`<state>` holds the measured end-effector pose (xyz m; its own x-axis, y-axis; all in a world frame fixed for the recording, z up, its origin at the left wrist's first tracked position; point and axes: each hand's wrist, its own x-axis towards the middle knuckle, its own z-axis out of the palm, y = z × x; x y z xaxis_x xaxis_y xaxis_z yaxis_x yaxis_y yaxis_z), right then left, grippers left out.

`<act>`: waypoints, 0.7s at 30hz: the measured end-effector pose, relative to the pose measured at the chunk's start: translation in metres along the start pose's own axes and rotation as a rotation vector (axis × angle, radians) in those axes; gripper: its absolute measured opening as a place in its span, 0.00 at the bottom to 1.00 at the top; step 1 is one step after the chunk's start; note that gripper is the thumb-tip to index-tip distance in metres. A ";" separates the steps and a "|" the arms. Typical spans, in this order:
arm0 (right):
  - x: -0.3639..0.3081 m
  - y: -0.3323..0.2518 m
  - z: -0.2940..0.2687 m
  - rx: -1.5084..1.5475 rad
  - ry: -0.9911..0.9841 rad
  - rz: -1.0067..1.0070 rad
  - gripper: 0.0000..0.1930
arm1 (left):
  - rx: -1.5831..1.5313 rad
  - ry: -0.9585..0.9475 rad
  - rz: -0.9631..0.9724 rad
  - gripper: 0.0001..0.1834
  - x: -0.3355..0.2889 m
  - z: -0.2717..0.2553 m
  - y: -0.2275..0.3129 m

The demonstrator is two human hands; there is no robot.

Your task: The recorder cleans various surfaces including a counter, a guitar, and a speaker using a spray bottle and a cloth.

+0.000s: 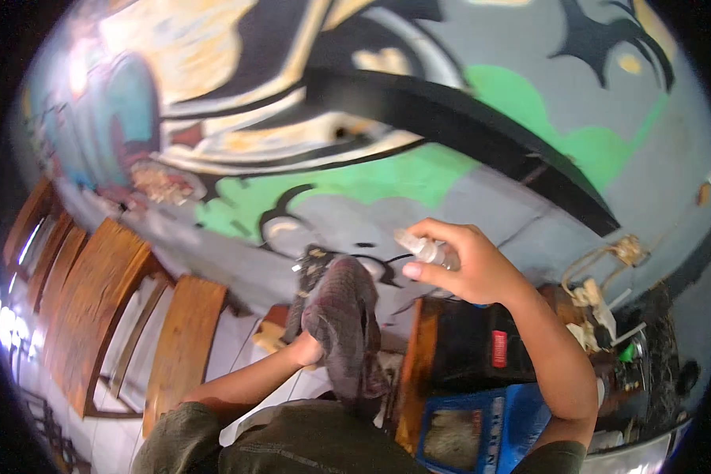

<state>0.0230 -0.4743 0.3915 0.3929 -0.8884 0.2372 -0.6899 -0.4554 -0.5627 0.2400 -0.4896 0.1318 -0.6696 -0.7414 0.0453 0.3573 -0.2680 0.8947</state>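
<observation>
My left hand [311, 349] reaches up into a dark, purplish-grey patterned cloth [344, 320] that hangs in front of me and hides its fingers. Just beyond the cloth's upper left side is a black, textured thing [314, 272], too blurred to name. Raised to the right of the cloth, my right hand [468, 265] is closed round a small clear spray bottle [428, 250]. The bottle lies tilted between thumb and fingers, its narrow end pointing left toward the cloth.
A painted wall [419, 174] stands ahead. Wooden tables and benches [95, 316] line the left. Below my right arm are a black case [470, 344] and a blue box [517, 419]. A cluttered dark surface [640, 371] with a coiled cord [626, 250] lies at far right.
</observation>
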 end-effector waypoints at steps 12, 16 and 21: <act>0.043 -0.081 0.356 0.744 -0.412 -0.114 0.34 | 0.324 0.565 0.045 0.22 -0.273 -0.109 0.013; 0.043 -0.119 0.439 0.735 -0.277 -0.110 0.28 | 0.750 0.688 -0.156 0.22 -0.350 -0.123 0.017; 0.049 -0.151 0.480 1.023 -0.275 0.135 0.24 | 0.908 0.826 -0.231 0.27 -0.397 -0.150 0.016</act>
<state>0.4382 -0.4216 0.1082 0.5631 -0.8263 0.0085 0.0498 0.0236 -0.9985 0.6091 -0.2918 0.0621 0.0694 -0.9860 -0.1517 -0.5124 -0.1657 0.8426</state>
